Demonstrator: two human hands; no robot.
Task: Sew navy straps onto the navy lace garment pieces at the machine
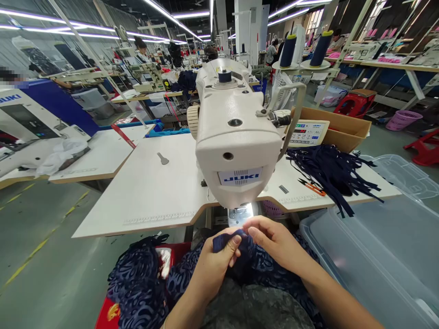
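My left hand [219, 256] is closed, thumb on top, around a bunched edge of navy patterned fabric [240, 256]. Beside it, my right hand [270, 240] has its fingers bent together at the upper edge of the same cloth; what lies between those fingertips is too small to make out. Both hands are just in front of the lit needle area [241, 214] of a white sewing machine [236, 137]. More of the cloth spreads over my lap, and a heap of navy patterned fabric [137, 283] hangs at the left.
Dark navy strips [329, 171] lie on the white sewing table [154, 183] at right, near orange-handled thread snips [313, 187]. A control panel [307, 132] stands behind them. A translucent plastic bin [373, 246] is at my right. Other people work at machines in the background.
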